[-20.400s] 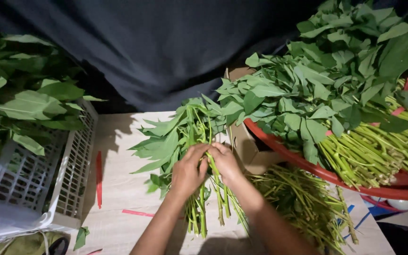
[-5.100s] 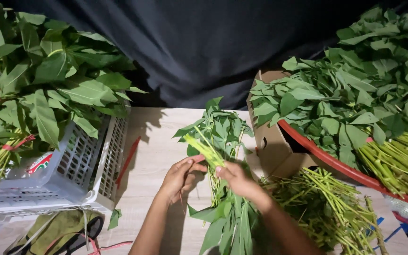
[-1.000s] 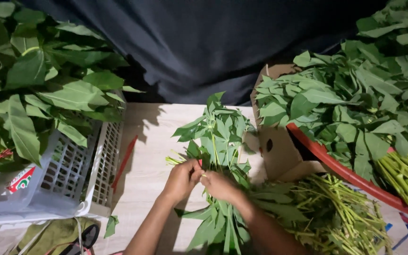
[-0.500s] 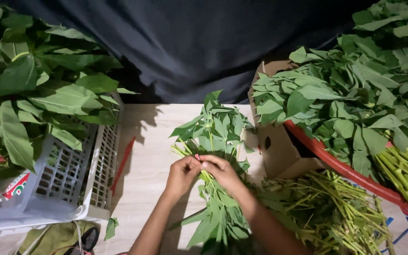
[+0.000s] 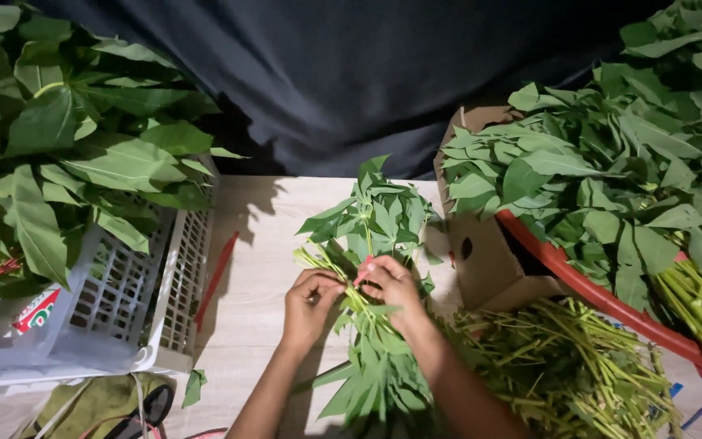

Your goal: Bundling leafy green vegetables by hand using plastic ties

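A bunch of green leafy stems [image 5: 375,244] lies on the pale wooden table [image 5: 257,284] in front of me, leaves pointing both away and toward me. My left hand [image 5: 309,305] pinches the stems at the bunch's middle from the left. My right hand [image 5: 392,286] grips the same spot from the right, with a thin red band at its fingertips.
A white plastic basket [image 5: 136,305] heaped with tied leaf bundles stands at left. A red strip [image 5: 217,276] lies beside it. At right are a cardboard box [image 5: 493,260], a red basin [image 5: 603,297] piled with leaves, and a heap of bare stems [image 5: 578,366].
Both hands stay on the middle of the bunch; the fingers have shifted slightly around the stems and the red band. The bunch has hardly moved.
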